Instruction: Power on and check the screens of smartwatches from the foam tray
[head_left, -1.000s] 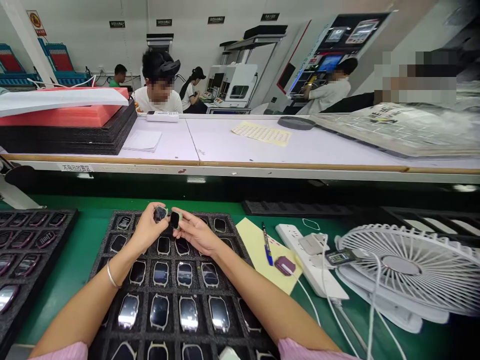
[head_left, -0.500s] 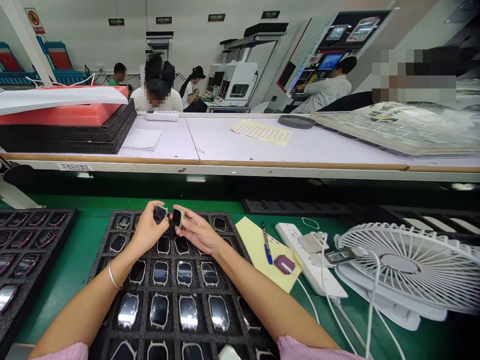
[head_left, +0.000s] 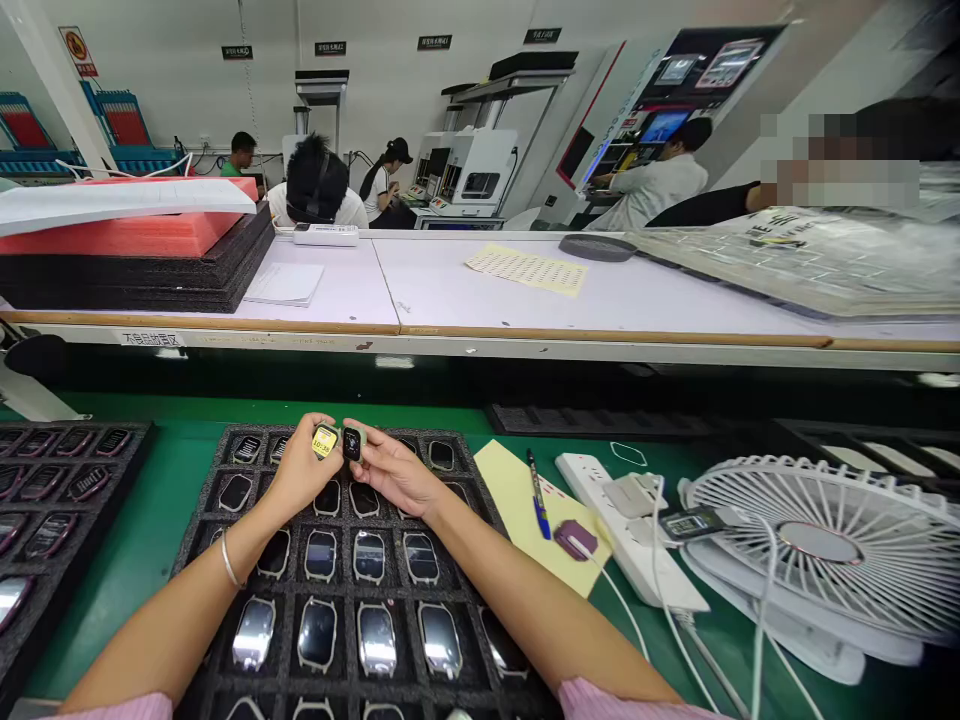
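Note:
Between the fingers of my left hand [head_left: 298,468] is a smartwatch body [head_left: 325,441] without a strap, its screen lit yellow with time digits. Close beside it, my right hand [head_left: 397,472] grips a second smartwatch body [head_left: 352,443], whose dark screen carries a small white mark. Whether the two watches touch, I cannot tell. Both hands are over the far part of a black foam tray [head_left: 289,598]. Strapless watches such as this one [head_left: 316,632] lie screen up in its pockets, and my forearms cover some of them.
On the left is another foam tray [head_left: 124,500] of purple-rimmed watches. To the right lie yellow paper [head_left: 495,480], a pen [head_left: 538,495], a purple case [head_left: 576,538], a power strip [head_left: 637,540] with cables and a white fan [head_left: 825,560]. A shelf [head_left: 435,290] runs across behind; people sit beyond.
The left-hand watch's screen has gone from dark to lit yellow. A white mark has appeared on the right-hand watch's screen. Both hands stay close together, nearly in place.

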